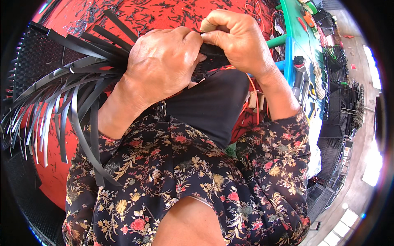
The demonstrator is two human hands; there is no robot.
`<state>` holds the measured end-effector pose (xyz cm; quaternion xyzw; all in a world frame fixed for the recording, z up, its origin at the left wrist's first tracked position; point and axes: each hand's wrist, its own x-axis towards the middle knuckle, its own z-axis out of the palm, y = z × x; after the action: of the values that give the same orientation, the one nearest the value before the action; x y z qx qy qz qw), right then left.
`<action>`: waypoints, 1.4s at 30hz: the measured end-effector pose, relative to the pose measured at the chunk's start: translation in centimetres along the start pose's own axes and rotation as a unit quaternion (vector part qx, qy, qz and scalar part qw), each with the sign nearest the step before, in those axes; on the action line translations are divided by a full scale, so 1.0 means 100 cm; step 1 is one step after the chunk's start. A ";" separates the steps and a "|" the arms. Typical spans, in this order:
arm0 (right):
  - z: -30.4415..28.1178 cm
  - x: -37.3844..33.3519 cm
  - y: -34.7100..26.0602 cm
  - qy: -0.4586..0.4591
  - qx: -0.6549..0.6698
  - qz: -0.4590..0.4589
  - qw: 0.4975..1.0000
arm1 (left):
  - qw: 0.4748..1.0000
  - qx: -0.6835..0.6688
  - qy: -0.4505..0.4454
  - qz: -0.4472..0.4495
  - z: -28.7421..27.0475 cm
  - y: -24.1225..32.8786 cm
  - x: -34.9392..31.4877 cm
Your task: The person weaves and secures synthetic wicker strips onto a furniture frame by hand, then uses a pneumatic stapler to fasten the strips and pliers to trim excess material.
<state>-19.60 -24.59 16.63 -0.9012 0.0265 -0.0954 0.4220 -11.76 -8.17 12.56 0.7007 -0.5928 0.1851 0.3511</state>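
My left hand [162, 61] is closed, back upward, on dark woven work in front of my lap. A thick fan of flat black plastic strips [78, 78] spreads out to the left behind its wrist, some ends hanging down. Close beside it, my right hand [242, 43] pinches with thumb and forefinger at what looks like the end of a black strip, mostly hidden by the fingers. Beneath both hands shows part of the black woven piece [215, 57]. A tan wrap covers one right fingertip.
Black offcuts litter the red floor [172, 14]. On the right stands a green and blue table [291, 33] with a power tool [300, 71] and a coil of rope [319, 82]. A dark woven panel [33, 57] rises at the left. Black frames [334, 119] stand farther right.
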 end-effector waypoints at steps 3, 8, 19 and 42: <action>-0.006 0.006 0.007 -0.061 0.042 0.011 0.997 | 1.000 -0.002 0.007 0.009 0.001 0.000 0.000; -0.008 0.021 0.010 -0.128 0.033 0.065 0.989 | 1.000 0.009 0.009 0.010 0.002 0.001 -0.001; -0.008 0.030 0.032 -0.190 0.173 0.156 0.954 | 0.998 0.002 0.038 0.049 0.011 -0.006 -0.002; -0.214 -0.206 0.257 0.206 -0.387 0.580 0.687 | 0.999 -0.050 0.014 0.004 0.000 -0.010 -0.007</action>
<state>-43.07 -54.63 7.32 -0.7471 0.6646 0.0042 -0.0090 -10.95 -7.66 11.81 0.6773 -0.5994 0.1663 0.3928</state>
